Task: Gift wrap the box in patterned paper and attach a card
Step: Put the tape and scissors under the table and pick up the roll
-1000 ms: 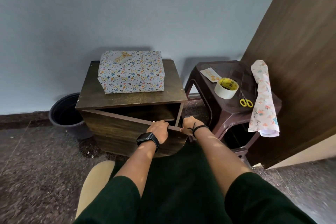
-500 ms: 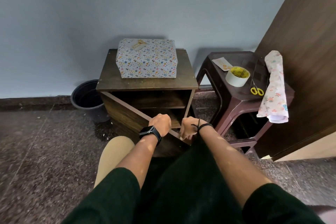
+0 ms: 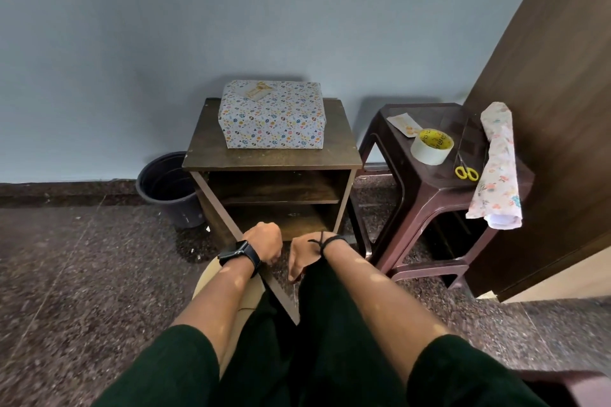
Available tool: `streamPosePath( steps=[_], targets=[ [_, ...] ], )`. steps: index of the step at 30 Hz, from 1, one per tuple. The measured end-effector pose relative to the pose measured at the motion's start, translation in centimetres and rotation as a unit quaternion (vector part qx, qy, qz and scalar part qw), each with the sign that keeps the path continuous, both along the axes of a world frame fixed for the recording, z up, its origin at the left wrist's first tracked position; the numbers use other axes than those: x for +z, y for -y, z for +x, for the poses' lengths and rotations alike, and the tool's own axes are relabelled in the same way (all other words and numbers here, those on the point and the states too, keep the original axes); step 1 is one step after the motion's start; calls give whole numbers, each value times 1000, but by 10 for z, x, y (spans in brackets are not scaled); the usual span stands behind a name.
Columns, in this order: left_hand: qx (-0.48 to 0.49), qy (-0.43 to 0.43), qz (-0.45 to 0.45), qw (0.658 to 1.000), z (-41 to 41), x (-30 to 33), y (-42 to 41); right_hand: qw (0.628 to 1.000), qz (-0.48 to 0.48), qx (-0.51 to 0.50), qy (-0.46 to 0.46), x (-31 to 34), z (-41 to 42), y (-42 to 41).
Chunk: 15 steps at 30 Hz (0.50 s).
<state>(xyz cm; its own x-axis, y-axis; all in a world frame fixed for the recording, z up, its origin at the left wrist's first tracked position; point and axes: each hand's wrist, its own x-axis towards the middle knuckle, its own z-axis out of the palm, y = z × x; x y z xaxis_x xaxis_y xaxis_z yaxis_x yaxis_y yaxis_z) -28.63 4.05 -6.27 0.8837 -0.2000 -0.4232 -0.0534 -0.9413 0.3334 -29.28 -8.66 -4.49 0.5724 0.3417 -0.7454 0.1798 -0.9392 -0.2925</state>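
Gripping the swung-open dark wooden cabinet door (image 3: 261, 274), the left hand (image 3: 264, 241) and right hand (image 3: 305, 254) curl on its edge; the pattern-wrapped rectangular box (image 3: 272, 120), small card (image 3: 256, 91) attached, sits atop the brown wooden cabinet (image 3: 340, 145).

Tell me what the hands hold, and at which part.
Both the left hand and the right hand grip the cabinet door along its top edge.

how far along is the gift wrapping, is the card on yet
Done, it seems: the box sits fully wrapped in patterned paper on the wooden cabinet, a card lying on its top. In hand: the left hand and right hand are at the cabinet's door, not the gift. Left: apparently nothing but tidying.
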Motion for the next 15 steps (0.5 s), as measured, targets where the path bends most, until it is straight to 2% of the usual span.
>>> streamPosePath(
  steps=[7,15],
  targets=[
    [130,26,-112,985,9,-1,-7,996,39,-44,70,-2,-2,-3],
    [61,33,-147,987,39,15,57,972,87,-154,155,26,21,55]
  ],
)
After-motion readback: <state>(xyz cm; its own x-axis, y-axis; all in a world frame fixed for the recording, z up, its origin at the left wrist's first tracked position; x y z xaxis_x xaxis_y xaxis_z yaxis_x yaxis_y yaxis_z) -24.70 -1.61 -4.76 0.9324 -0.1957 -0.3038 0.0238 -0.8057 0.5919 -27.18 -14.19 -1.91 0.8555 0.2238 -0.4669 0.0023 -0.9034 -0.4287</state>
